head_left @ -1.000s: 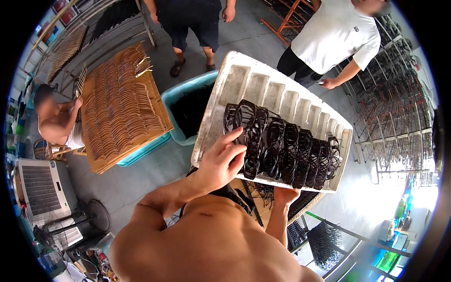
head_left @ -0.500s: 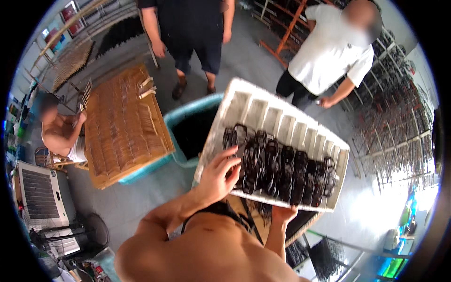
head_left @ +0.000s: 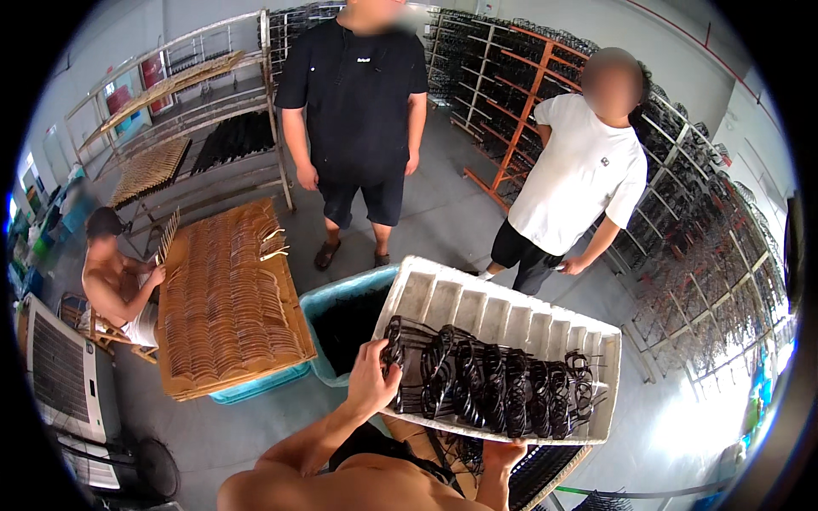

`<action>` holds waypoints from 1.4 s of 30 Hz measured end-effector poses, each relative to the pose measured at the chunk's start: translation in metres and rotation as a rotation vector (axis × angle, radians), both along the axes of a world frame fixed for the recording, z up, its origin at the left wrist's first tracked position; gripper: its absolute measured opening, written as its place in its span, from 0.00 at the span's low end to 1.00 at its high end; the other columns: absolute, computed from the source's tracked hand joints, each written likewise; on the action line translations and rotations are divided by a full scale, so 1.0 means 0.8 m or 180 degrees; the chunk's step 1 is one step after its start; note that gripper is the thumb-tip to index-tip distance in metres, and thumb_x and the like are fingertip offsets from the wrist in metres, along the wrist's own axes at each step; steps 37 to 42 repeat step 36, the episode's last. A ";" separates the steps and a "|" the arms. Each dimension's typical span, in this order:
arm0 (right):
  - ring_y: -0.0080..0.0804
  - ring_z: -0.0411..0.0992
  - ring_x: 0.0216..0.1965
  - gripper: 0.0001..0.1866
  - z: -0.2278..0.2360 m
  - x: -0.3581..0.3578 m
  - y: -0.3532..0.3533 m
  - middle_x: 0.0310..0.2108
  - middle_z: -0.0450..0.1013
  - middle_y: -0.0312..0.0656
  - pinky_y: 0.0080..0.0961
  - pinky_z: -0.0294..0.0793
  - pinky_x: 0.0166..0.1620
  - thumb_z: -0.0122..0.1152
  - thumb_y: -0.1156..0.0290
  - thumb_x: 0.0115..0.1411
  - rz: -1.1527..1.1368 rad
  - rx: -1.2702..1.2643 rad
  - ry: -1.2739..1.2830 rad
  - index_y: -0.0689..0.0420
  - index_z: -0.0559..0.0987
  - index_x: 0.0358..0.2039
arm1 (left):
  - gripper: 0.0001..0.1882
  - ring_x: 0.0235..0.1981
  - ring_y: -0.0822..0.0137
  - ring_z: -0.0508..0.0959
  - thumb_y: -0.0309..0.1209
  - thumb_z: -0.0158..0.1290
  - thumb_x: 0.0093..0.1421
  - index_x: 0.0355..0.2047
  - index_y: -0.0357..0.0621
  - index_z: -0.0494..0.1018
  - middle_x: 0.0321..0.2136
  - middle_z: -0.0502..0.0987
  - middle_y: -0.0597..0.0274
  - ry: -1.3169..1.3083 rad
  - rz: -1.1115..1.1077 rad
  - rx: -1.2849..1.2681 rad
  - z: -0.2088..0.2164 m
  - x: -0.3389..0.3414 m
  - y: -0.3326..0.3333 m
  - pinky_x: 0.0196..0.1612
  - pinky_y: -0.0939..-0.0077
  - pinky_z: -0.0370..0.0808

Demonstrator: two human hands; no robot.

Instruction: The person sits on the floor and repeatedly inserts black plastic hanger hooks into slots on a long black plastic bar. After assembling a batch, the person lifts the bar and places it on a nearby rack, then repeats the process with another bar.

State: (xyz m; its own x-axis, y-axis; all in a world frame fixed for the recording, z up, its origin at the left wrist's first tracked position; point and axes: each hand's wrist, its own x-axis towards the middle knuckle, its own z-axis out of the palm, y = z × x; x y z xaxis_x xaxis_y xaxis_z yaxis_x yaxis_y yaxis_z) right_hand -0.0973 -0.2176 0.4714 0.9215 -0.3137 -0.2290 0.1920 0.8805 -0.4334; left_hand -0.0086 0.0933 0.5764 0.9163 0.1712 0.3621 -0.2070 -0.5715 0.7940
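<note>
A white tray (head_left: 545, 313) with a row of ridged slots is tilted in front of me. Along its near half, black eyeglass frames (head_left: 469, 383) stand in several bunches, their thin arms sticking out. My left hand (head_left: 375, 379) curls closed around the tray's left wall, its fingertips close to the leftmost bunch. At the near edge my right hand (head_left: 504, 456) grips the tray from below, with part of the fingers hidden beneath it.
A blue tub (head_left: 311, 307) with dark contents stands beyond the tray. Left is a board (head_left: 230, 298) covered in brown curved pieces, where a seated person (head_left: 115, 281) works. Two people (head_left: 354, 111) stand ahead. Racks (head_left: 511, 102) line the right side; a fan (head_left: 153, 468) stands lower left.
My view has tipped up, and the tray now appears lower and less tilted. My left hand has gone from spread fingers over the bunches to the tray's left wall. The right hand keeps its hold.
</note>
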 end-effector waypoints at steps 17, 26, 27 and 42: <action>0.49 0.71 0.54 0.37 -0.002 -0.022 -0.001 0.52 0.75 0.45 0.53 0.65 0.62 0.58 0.66 0.38 -0.0126 0.0062 0.0059 0.57 0.75 0.55 | 0.25 0.48 0.60 0.74 0.27 0.59 0.58 0.54 0.36 0.63 0.46 0.74 0.53 0.2067 -0.0266 -0.3211 -0.111 0.024 0.006 0.50 0.63 0.73; 0.49 0.74 0.50 0.33 0.026 -0.021 0.010 0.48 0.77 0.46 0.48 0.70 0.58 0.55 0.68 0.37 -0.0243 0.0184 0.0031 0.59 0.78 0.49 | 0.21 0.35 0.59 0.78 0.25 0.56 0.59 0.52 0.48 0.65 0.38 0.76 0.56 0.2316 -0.1127 -0.4299 -0.038 0.032 0.020 0.35 0.60 0.80; 0.49 0.74 0.50 0.33 0.031 -0.021 0.009 0.48 0.77 0.46 0.48 0.70 0.58 0.56 0.67 0.36 -0.0339 0.0176 0.0079 0.59 0.78 0.49 | 0.20 0.36 0.59 0.78 0.25 0.56 0.60 0.52 0.49 0.66 0.39 0.76 0.57 0.2326 -0.1227 -0.4267 -0.028 0.028 0.018 0.34 0.60 0.80; 0.53 0.70 0.55 0.40 0.011 -0.030 -0.008 0.53 0.74 0.50 0.48 0.63 0.64 0.58 0.65 0.34 -0.0164 0.0026 -0.0068 0.60 0.75 0.54 | 0.32 0.49 0.50 0.75 0.45 0.57 0.60 0.57 0.36 0.65 0.49 0.72 0.39 0.1037 -0.0349 -0.1846 -0.131 0.039 -0.014 0.50 0.54 0.72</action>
